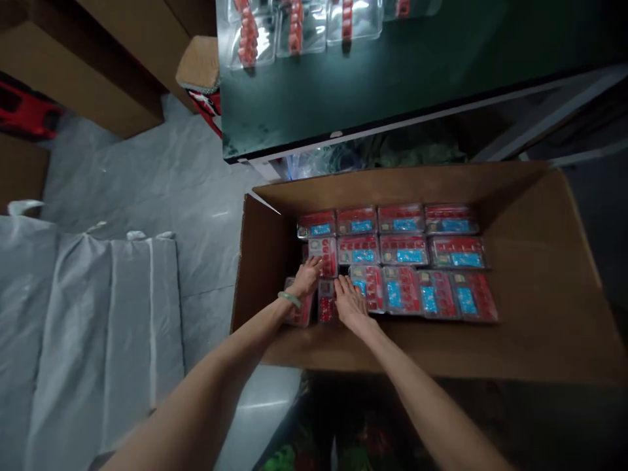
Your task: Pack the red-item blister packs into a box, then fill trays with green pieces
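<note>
Inside a long cardboard box [530, 255], both my hands are down among clear plastic packs with red pieces, many bearing blue labels. My left hand [307, 278], a pale green bangle at its wrist, rests its fingers on the lower left part of a clear pack [330, 256] turned lengthwise. To its right, my right hand [349, 302] lies with fingers stretched forward against the left side of a blue-labelled pack [373, 288]. Between the hands sits a lower pack with red pieces [326, 309]. Another pack [300, 313] is partly hidden under my left wrist.
Beyond the box stands a dark green table [392, 85] with several clear trays of red pieces [299, 29] on it. Grey wrapped bundles [83, 327] lie at left on the tiled floor [191, 170]. A padded stool [200, 62] stands beside the table.
</note>
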The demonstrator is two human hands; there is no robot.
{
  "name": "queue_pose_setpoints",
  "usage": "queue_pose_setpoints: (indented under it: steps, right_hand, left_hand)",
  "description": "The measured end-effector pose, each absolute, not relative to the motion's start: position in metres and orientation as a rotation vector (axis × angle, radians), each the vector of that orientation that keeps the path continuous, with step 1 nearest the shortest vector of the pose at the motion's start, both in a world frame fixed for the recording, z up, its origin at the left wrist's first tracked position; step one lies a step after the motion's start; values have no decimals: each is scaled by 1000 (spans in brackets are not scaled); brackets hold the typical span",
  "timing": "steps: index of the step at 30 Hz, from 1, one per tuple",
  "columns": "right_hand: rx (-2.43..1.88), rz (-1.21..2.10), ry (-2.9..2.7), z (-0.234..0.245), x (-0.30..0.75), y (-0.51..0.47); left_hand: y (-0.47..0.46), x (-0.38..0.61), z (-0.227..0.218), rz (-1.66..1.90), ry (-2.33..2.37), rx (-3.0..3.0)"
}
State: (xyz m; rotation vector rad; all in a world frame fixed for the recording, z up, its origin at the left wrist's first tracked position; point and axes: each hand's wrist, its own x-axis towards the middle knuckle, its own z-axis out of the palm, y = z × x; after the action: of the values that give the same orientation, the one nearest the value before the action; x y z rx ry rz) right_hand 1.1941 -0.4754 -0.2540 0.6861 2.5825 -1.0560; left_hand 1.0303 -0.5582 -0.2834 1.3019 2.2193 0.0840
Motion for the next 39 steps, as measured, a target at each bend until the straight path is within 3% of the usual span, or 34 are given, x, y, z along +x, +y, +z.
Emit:
queue_pose_setpoints:
  steps: [5, 10, 19, 24, 28, 39]
  right_hand:
    - [558, -953, 2517, -318, 1183, -494]
    - [454, -907, 2478, -346, 1189, -504]
    - [313, -807, 2480, -362, 1194, -496]
    - [285, -776, 2474, -359, 1194, -496]
    - [288, -772, 2489, -355, 1194, -494]
    - [274, -645, 2546, -363, 1206, -498]
  left_hand:
    - [-548, 1034, -335, 5, 2192, 1393]
    - [-553, 1042, -357, -44, 2227, 1406]
    - [-546, 1053, -365, -29, 2333, 1350]
    - [-549, 1059, -338, -22, 2505, 1174]
    - [-578, 1073, -318, -93, 2794, 699]
    - [-589, 1109, -361, -168, 2799, 224]
